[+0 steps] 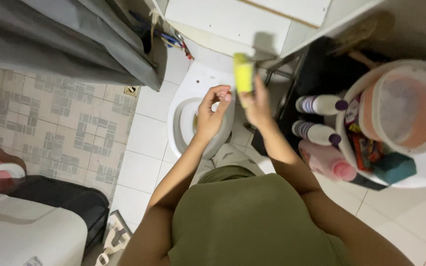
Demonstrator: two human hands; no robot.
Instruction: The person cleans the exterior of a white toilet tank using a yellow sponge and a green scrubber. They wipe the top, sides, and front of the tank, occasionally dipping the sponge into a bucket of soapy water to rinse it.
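- so, the right hand (256, 106) grips a yellow sponge (243, 74) by its lower end, fingers wrapped round it, the sponge standing upright above the knuckles and well clear of any surface.
- the left hand (210, 116) holds nothing i can make out; its fingers are curled in, thumb and fingertips pinched close, and it hangs over the right side of the toilet bowl (186, 103).
- the sponge is in the air between the toilet and the white cistern (232, 24) behind it, touching neither, so no wiping contact shows at this moment.
- judging by that, the scrubbing looks to be at an early or in-between point: the tool is in hand and raised, but not pressed to the porcelain.
- the rim of the bowl looks white and plain from here; whether it is wet, soapy or already gone over i cannot tell, as the view is soft and partly hidden by the arms.
- to the right, two white bottles with purple caps (321, 104) lie by a pink bottle (329, 162) and a white basin (420, 172) full of supplies; all sit apart from both hands.
- the tiled floor (144, 143) beside the toilet shows no suds or puddle that i can see.
- what seems left, as a judgement: bringing the sponge down onto the bowl and working round it.
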